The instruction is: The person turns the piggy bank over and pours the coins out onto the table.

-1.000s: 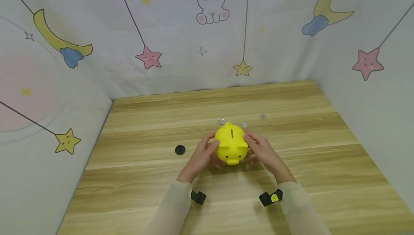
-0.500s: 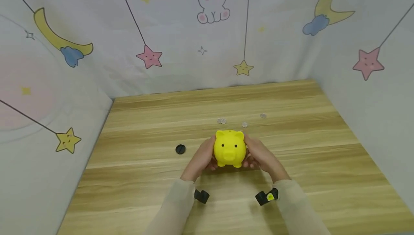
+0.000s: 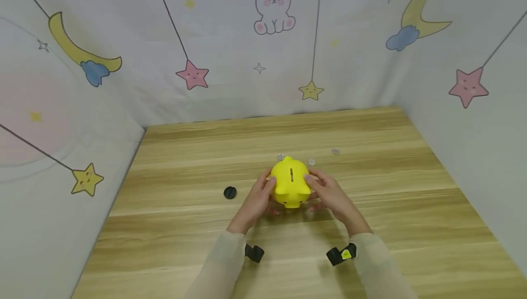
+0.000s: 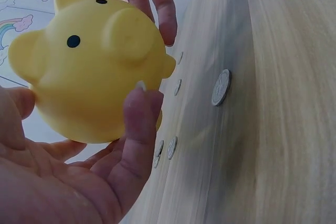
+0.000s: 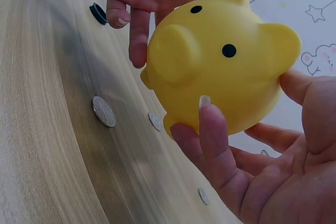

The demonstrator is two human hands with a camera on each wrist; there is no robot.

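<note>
A yellow piggy bank (image 3: 290, 178) is held between both hands over the wooden table, snout toward me and coin slot (image 3: 291, 175) in sight on its back. My left hand (image 3: 256, 200) grips one flank, thumb near the top and fingers curled under the side. On the opposite flank my right hand (image 3: 335, 200) holds it the same way. Both wrist views show a gap between the piggy bank's feet and the table. One coin (image 4: 221, 87) lies on the wood below the snout; the piggy bank hides it in the head view.
A round black stopper (image 3: 230, 192) lies left of the left hand. Beyond the piggy bank are two overlapping coins (image 3: 281, 157), a single coin (image 3: 311, 162) and another coin (image 3: 335, 151) farther right. White printed curtains (image 3: 230, 98) border the table (image 3: 177, 244).
The piggy bank rocked back so its face showed half a second ago, then tipped forward, bringing the slot back into view. Both hands kept their hold and turned with it.
</note>
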